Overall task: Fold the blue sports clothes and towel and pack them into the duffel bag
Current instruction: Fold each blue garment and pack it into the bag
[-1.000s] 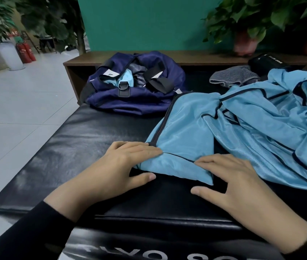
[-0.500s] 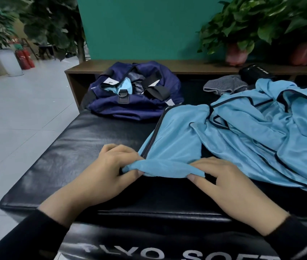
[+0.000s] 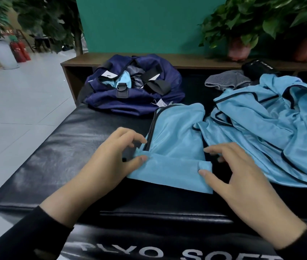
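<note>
A light blue sports garment with dark piping [image 3: 177, 139] lies on the black padded box, its near end rolled into a fold. My left hand [image 3: 109, 162] pinches the left end of that fold between thumb and fingers. My right hand [image 3: 237, 173] holds the right end, thumb on the fold's edge. A second, crumpled light blue garment [image 3: 272, 124] spreads to the right. The navy duffel bag [image 3: 134, 91] sits open at the back left with light blue and grey fabric inside. A grey towel [image 3: 225, 81] lies behind the clothes.
The black padded box [image 3: 64, 151] drops off to a tiled floor [image 3: 17, 102] on the left. Behind runs a wooden shelf [image 3: 190, 61] with potted plants [image 3: 239, 30] and a black pouch [image 3: 257, 69]. Red fire extinguishers [image 3: 20, 50] stand far left.
Both hands have rolled the garment's near end away from me, making a thicker fold. The hands sit farther apart, at the fold's two ends.
</note>
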Tool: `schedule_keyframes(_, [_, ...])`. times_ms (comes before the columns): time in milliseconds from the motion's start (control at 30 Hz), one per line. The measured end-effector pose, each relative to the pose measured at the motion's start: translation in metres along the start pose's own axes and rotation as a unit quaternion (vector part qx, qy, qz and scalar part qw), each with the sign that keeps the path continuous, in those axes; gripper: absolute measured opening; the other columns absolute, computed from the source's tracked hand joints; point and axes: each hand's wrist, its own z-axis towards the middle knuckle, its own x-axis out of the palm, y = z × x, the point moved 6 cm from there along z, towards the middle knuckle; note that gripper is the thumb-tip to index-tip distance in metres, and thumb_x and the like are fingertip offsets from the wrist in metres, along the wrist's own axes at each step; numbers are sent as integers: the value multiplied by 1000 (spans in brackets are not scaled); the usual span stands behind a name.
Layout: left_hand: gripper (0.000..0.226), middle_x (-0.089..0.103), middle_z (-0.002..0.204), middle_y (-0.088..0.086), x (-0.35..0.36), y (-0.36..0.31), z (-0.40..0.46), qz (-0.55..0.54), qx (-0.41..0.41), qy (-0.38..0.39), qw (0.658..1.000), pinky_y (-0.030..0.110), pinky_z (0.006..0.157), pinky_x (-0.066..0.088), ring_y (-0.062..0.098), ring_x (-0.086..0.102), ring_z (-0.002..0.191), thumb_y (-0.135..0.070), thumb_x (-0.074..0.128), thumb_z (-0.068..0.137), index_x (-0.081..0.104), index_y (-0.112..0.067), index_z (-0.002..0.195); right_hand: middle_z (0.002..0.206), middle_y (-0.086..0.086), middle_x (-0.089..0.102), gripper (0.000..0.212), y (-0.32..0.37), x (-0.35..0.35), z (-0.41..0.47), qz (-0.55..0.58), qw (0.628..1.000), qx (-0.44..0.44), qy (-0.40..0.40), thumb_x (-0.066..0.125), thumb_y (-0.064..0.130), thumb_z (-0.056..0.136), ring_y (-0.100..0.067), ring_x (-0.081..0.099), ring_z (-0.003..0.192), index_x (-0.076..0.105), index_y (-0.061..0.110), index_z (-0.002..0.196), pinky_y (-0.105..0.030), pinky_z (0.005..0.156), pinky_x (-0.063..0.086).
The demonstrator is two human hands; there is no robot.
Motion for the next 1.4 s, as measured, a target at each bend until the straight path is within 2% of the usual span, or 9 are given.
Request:
schedule_keyframes(133, [25,62,123,-22,5,-10,-8,95,135,48,985,38,97,47,3,58,115,-34,54,98,73,-28,113,129,26,57,34,10,9,-3,-68,991,-115,27,48,22,95,7,44,126,70,31,119,-22,106,31])
schedule_keyframes(200, [33,63,129,-25,7,-5,-13,86,131,91,983,39,101,43,-3,55,121,-36,47,100,71,-29,122,129,33,59,41,9,13,-4,-50,991,-108,65,45,22,92,17,40,126,71,30,123,-13,108,26])
schedule_keyframes(400, [58,50,141,-33,4,12,-19,86,99,159,979,40,113,32,-6,42,136,-67,53,90,55,-38,141,142,54,26,60,2,8,-5,-32,985,-90,147,39,83,81,22,24,136,50,57,134,-1,109,10])
schedule_keyframes(567, [59,53,135,-31,9,9,-17,136,114,146,973,35,114,27,-6,40,134,-66,56,87,48,-43,141,140,55,24,67,-4,10,-1,-36,986,-69,148,46,91,71,22,19,135,44,64,132,2,106,11])
schedule_keyframes(767, [54,58,125,-28,15,-1,-10,109,93,100,985,27,111,24,-7,47,123,-55,58,83,52,-40,135,126,44,45,52,-4,12,1,-39,991,-41,120,54,75,76,10,35,128,46,65,127,-7,105,25])
schedule_keyframes(900, [24,65,102,-22,5,-6,-12,62,74,60,994,18,102,27,0,53,107,-41,71,88,63,-40,110,121,36,56,36,0,8,-3,-18,993,-46,106,56,63,86,6,42,124,54,63,122,-19,105,33])
schedule_keyframes(1133, [23,72,93,-5,-10,-15,-35,-163,-70,133,975,27,81,53,15,67,89,-52,71,87,67,-37,104,107,21,73,20,19,-3,-9,207,966,-6,152,69,32,91,2,65,107,69,48,104,-16,93,43])
schedule_keyframes(1233, [18,72,94,-9,-10,-15,-31,-170,-103,82,977,17,74,51,6,66,80,-36,71,87,68,-35,105,101,17,75,14,12,1,0,242,964,34,101,70,33,88,1,68,99,73,41,100,-19,90,48])
schedule_keyframes(1400, [23,65,105,-14,-24,5,-19,49,-101,-124,986,9,81,40,1,59,92,-34,66,92,65,-28,114,117,26,59,42,-8,-1,17,55,995,44,-71,55,54,90,3,53,112,64,33,125,-21,100,39])
